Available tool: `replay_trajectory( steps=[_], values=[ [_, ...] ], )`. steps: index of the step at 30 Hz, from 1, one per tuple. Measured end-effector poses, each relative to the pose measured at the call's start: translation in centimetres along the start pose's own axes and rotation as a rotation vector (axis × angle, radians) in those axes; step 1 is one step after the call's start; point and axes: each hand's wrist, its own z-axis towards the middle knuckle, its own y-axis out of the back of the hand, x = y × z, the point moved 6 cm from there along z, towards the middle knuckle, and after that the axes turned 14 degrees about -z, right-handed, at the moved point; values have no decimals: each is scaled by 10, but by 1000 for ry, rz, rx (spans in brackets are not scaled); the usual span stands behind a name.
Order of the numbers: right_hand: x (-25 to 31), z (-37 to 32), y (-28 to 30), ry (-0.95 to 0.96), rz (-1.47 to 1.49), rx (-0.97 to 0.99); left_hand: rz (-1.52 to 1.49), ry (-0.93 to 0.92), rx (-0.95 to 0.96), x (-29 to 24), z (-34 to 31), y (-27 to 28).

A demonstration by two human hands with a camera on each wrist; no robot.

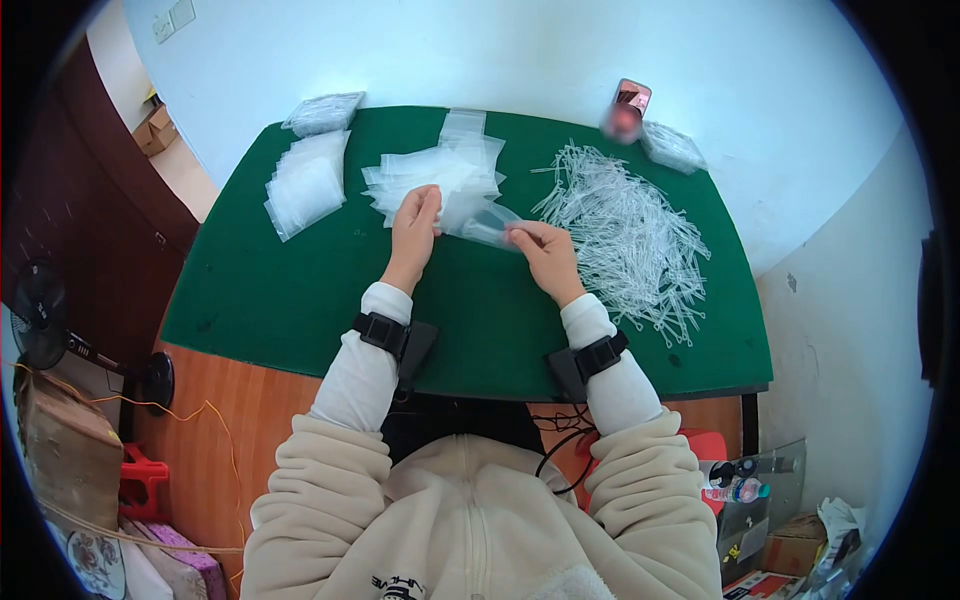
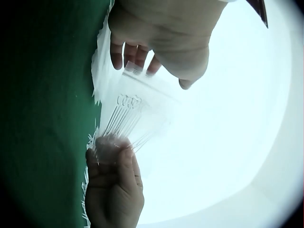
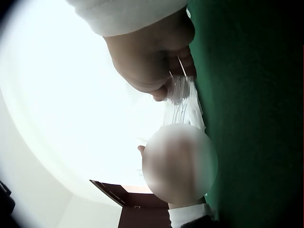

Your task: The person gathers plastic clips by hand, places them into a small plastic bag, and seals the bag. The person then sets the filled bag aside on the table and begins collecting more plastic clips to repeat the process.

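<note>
Facing a green surface [image 1: 500, 330] in the head view, a person [image 1: 470, 500] in a pale jacket reaches both arms forward. Left hand [image 1: 413, 240] and right hand [image 1: 548, 258] stretch a clear bag [image 1: 487, 225] between them, probably because support at both ends keeps limp plastic flat. More bags lie in a fanned stack [image 1: 305, 185] at far left and a loose pile [image 1: 430, 172] beyond the left hand. A heap of thin clear sticks [image 1: 640, 240] spreads beside the right hand, likely for easy reach. One packet [image 1: 325, 113] sits at each back corner, perhaps to keep out of the hands' way.

In the left wrist view, the left hand's fingers extend loosely at the bag's strip-sealed end, thumb held apart; it seems to steady rather than clamp. The right grip pinches the opposite end, thumb on the plastic. Several looped sticks [image 2: 123, 114] show at the bag, loops towards the left hand, shafts gathered at the right grip, presumably so they do not slide.

In the right wrist view, two thin tips [image 3: 182, 66] poke out beside the right fingers; whether plastic covers them, I cannot tell. The left hand is blurred here.
</note>
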Motion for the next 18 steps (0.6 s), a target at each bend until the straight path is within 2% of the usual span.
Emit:
replay_trajectory(
  steps=[2, 3, 6, 10, 15, 18],
  values=[
    [-8, 1, -8, -72, 198, 84, -17, -202, 104, -10, -3, -10],
    [-8, 1, -9, -71, 198, 86, -17, -203, 102, -11, -5, -10],
    [-14, -1, -13, -160, 270, 173, 99, -68, 343, -3, -14, -27],
    [-8, -2, -11, -219, 339, 122, 153, -81, 338, 2, -9, -22],
    [-16, 2, -5, -212, 260, 79, 169, -46, 318, 3, -7, -22],
    [-15, 2, -2, -160, 265, 0, 4, -42, 258, 3, -8, -21]
  ],
)
